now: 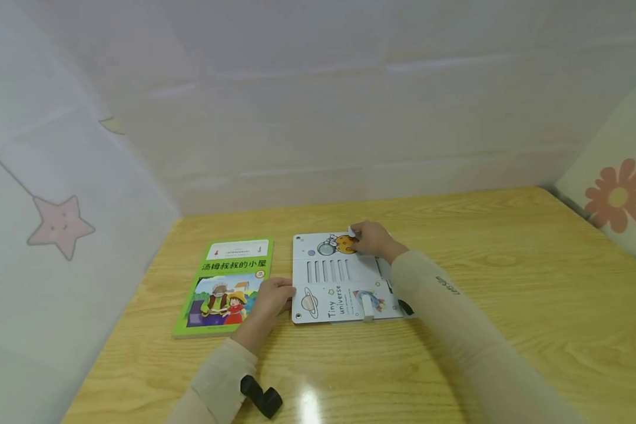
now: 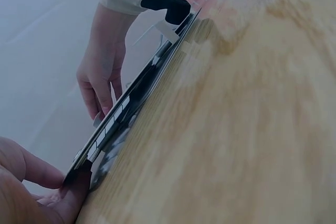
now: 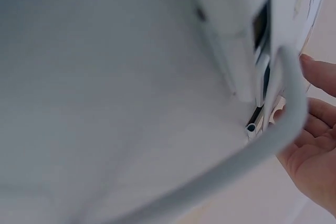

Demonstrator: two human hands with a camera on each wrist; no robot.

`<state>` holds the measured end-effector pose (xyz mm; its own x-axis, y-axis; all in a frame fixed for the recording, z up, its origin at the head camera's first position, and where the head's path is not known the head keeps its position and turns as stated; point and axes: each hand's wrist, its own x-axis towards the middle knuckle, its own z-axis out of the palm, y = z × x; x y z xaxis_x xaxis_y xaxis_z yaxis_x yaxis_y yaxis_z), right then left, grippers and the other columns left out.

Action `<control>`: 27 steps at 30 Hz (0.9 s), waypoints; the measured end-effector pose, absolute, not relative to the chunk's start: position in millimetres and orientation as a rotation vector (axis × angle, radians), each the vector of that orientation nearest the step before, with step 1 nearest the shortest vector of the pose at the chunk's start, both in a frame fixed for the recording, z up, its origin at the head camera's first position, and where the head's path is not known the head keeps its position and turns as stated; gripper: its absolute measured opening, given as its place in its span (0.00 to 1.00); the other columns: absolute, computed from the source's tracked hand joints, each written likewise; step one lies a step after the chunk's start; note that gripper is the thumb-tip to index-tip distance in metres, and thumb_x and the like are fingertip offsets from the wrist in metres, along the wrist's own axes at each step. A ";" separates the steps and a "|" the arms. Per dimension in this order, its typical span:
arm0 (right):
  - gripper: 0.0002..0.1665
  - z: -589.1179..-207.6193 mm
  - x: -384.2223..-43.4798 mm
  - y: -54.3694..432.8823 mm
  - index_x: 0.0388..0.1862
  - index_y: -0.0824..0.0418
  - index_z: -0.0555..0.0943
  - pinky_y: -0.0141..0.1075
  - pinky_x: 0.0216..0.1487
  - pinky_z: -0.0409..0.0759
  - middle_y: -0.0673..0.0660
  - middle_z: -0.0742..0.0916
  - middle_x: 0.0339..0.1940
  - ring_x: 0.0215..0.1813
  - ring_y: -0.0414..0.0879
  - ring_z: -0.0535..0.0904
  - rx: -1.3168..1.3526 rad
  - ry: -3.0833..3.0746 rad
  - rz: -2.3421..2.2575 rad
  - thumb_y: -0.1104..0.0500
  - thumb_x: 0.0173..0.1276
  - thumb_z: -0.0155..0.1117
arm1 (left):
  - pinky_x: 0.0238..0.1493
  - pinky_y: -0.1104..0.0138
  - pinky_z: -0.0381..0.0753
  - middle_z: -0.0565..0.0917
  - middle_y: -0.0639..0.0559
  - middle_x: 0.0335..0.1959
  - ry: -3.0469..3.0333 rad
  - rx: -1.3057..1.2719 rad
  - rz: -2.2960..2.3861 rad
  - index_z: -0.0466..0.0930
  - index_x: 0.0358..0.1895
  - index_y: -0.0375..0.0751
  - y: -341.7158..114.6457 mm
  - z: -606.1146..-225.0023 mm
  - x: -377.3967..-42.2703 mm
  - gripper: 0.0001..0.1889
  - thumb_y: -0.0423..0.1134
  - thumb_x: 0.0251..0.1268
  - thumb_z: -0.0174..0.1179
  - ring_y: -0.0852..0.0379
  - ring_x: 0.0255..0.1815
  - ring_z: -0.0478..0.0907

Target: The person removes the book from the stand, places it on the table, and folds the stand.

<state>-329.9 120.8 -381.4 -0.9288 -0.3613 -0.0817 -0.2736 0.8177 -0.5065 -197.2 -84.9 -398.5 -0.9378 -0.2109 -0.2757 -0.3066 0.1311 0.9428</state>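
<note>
A white book stand point(image 1: 334, 272) with cartoon planets, an astronaut and the words "Tiny universe" lies nearly flat on the table. My left hand point(image 1: 272, 299) pinches its left edge; in the left wrist view the thumb point(image 2: 44, 174) lies on top and the fingers sit below. At the far edge, my right hand point(image 1: 373, 238) holds a small white page clip point(image 1: 352, 231) between thumb and fingers. A second white page clip point(image 1: 368, 307) sits on the near edge. In the right wrist view the white panel point(image 3: 131, 77) fills most of the picture, with a blurred pale rod point(image 3: 252, 153) across it.
Left of the stand lies a green picture book point(image 1: 230, 288) with Chinese lettering, close to my left forearm. The wooden table point(image 1: 509, 282) extends to the right. A pale wall covering point(image 1: 350, 118) rises behind it.
</note>
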 end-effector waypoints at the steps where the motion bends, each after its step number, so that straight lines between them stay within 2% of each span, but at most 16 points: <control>1: 0.32 -381.6 -329.0 121.1 0.59 0.66 0.65 0.45 0.56 0.62 0.62 0.71 0.57 0.57 0.54 0.64 -0.503 2.829 -0.755 0.58 0.57 0.61 | 0.35 0.65 0.77 0.76 0.36 0.40 2.308 -0.527 1.947 0.70 0.47 0.22 -84.9 -398.5 -197.3 0.15 0.24 0.55 0.49 0.50 0.35 0.76; 7: 0.32 -380.0 -318.1 121.5 0.57 0.71 0.66 0.45 0.55 0.63 0.64 0.72 0.55 0.56 0.55 0.66 -0.608 2.869 -0.752 0.57 0.56 0.62 | 0.33 0.66 0.78 0.75 0.37 0.40 2.385 -0.519 1.861 0.71 0.46 0.23 -87.2 -393.7 -196.5 0.15 0.27 0.55 0.51 0.52 0.34 0.76; 9: 0.33 -377.1 -313.6 120.8 0.57 0.71 0.65 0.44 0.51 0.68 0.64 0.73 0.54 0.45 0.54 0.72 -0.634 2.886 -0.739 0.56 0.56 0.62 | 0.33 0.65 0.78 0.75 0.36 0.40 2.409 -0.493 1.830 0.71 0.46 0.23 -88.6 -391.8 -195.9 0.15 0.28 0.56 0.51 0.52 0.34 0.76; 13: 0.33 -366.2 -303.2 118.8 0.57 0.70 0.66 0.44 0.51 0.68 0.64 0.73 0.55 0.45 0.53 0.73 -0.673 2.887 -0.763 0.55 0.56 0.61 | 0.35 0.66 0.77 0.74 0.38 0.42 2.469 -0.477 1.731 0.71 0.46 0.24 -91.2 -388.0 -193.6 0.16 0.31 0.57 0.52 0.52 0.37 0.74; 14: 0.33 -362.7 -300.4 118.4 0.57 0.70 0.65 0.44 0.51 0.68 0.64 0.73 0.55 0.46 0.54 0.72 -0.695 2.878 -0.773 0.56 0.56 0.61 | 0.35 0.65 0.77 0.74 0.38 0.42 2.492 -0.466 1.702 0.71 0.46 0.24 -92.1 -387.6 -192.9 0.16 0.32 0.57 0.52 0.52 0.37 0.74; 16: 0.32 -355.2 -294.9 118.1 0.57 0.71 0.65 0.46 0.55 0.64 0.64 0.72 0.55 0.56 0.56 0.66 -0.750 2.876 -0.769 0.57 0.57 0.61 | 0.35 0.66 0.77 0.75 0.39 0.42 2.537 -0.448 1.646 0.72 0.46 0.24 -93.5 -385.3 -191.0 0.16 0.33 0.57 0.52 0.52 0.37 0.74; 22: 0.33 -332.9 -277.6 121.9 0.58 0.70 0.65 0.45 0.55 0.64 0.64 0.72 0.55 0.57 0.55 0.65 -0.842 2.862 -0.746 0.56 0.57 0.60 | 0.33 0.64 0.77 0.78 0.39 0.37 2.843 -0.255 1.352 0.74 0.43 0.26 -101.7 -369.8 -188.7 0.16 0.37 0.57 0.51 0.50 0.34 0.76; 27: 0.34 -316.6 -271.3 128.7 0.59 0.69 0.64 0.46 0.55 0.63 0.63 0.71 0.57 0.58 0.55 0.64 -0.899 2.878 -0.700 0.53 0.57 0.60 | 0.34 0.61 0.77 0.78 0.37 0.39 3.057 -0.088 1.160 0.72 0.47 0.26 -110.7 -342.3 -196.7 0.19 0.39 0.58 0.50 0.47 0.37 0.77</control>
